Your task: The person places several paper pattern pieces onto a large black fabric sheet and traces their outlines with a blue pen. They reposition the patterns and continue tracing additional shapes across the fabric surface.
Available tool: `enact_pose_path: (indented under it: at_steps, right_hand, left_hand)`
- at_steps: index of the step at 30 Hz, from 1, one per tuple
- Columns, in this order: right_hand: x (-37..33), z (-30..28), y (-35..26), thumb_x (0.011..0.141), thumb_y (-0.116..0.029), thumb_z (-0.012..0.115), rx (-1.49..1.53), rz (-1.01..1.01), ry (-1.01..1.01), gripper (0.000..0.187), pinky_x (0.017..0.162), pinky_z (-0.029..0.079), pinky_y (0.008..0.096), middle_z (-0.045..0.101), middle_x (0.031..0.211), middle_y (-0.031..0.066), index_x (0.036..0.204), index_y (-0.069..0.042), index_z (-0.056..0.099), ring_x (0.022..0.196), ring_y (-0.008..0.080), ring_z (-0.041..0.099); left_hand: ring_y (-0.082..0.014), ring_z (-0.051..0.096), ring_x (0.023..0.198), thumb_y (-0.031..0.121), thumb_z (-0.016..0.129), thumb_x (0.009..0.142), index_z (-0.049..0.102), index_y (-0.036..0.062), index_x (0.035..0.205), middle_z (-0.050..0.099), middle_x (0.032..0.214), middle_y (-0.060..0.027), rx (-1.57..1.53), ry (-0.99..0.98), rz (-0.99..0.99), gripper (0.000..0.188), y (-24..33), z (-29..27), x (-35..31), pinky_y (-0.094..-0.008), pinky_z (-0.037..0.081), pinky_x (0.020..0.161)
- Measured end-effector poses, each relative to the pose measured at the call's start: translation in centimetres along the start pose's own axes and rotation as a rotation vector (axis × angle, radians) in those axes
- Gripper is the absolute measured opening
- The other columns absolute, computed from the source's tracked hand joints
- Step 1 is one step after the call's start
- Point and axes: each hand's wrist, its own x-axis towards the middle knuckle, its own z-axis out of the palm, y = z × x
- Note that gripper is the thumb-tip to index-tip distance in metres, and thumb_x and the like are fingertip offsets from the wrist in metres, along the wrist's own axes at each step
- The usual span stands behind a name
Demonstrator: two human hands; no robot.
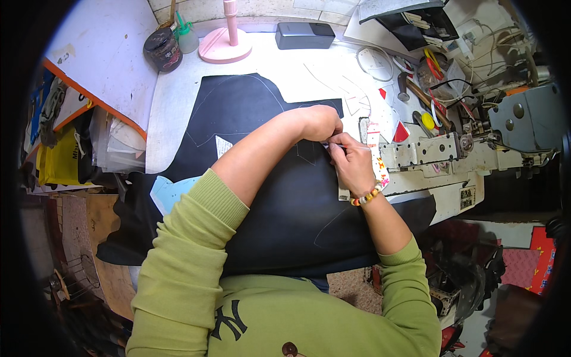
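A large black leather-like sheet (pixel 270 208) drapes over the work surface and down its front edge, marked with thin pale outlines. My left hand (pixel 321 122) reaches across it with fingers curled down by the sheet's right side; whatever they hold is hidden. Just right of it, my right hand (pixel 355 166) pinches a thin pale pen (pixel 357 147), its tip close to my left fingers. Beneath and beside my right hand lies a narrow white printed strip (pixel 376 156). A small white paper piece (pixel 223 146) sits on the sheet near my left forearm.
A sewing machine arm (pixel 428 150) stands at right, near scissors, a hammer (pixel 403 86) and cables. Along the back are a dark jar (pixel 162 50), a green-tipped bottle (pixel 187 38), a pink stand (pixel 225 47) and a grey box (pixel 304 35). A light-blue piece (pixel 169 191) lies at left.
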Motion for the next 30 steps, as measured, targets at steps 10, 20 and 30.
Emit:
enact_pose_path:
  at_steps: [10, 20, 30]
  right_hand:
    - [-2.5, -1.7, 0.0, 0.089, -0.01, 0.059, -0.016, 0.134, -0.023, 0.013, 0.063, 0.05, 0.0379, 0.067, 0.078, 0.0187, 0.087, 0.002, 0.062, 0.066, 0.0328, 0.064]
    - [-6.7, -2.6, 0.1, 0.092, -0.006, 0.057, 0.012, 0.122, -0.014, 0.011, 0.055, 0.047, 0.0279, 0.064, 0.069, 0.009, 0.087, 0.002, 0.062, 0.057, 0.0157, 0.059]
    - [-9.2, -2.6, -1.0, 0.088, -0.005, 0.06, 0.0, 0.123, 0.035, 0.007, 0.064, 0.05, 0.037, 0.065, 0.078, 0.0174, 0.086, 0.002, 0.061, 0.068, 0.0339, 0.063]
  left_hand:
    - [-0.0321, 0.062, 0.106, 0.008, 0.059, 0.087, 0.071, 0.0091, 0.107, 0.063, 0.109, -0.0119, 0.063, 0.035, -0.073, 0.023, 1.1, 1.5, -0.2, -0.0399, 0.05, 0.089]
    - [-0.0291, 0.055, 0.114, 0.02, 0.073, 0.077, 0.063, 0.0071, 0.114, 0.057, 0.115, -0.0112, 0.32, 0.284, -0.149, 0.041, 4.9, 4.8, -1.6, -0.0415, 0.053, 0.09]
    - [-0.0313, 0.049, 0.118, 0.034, 0.086, 0.066, 0.057, 0.0026, 0.118, 0.052, 0.12, -0.014, 0.413, 0.301, -0.146, 0.068, 6.3, 6.6, -2.3, -0.0394, 0.054, 0.093]
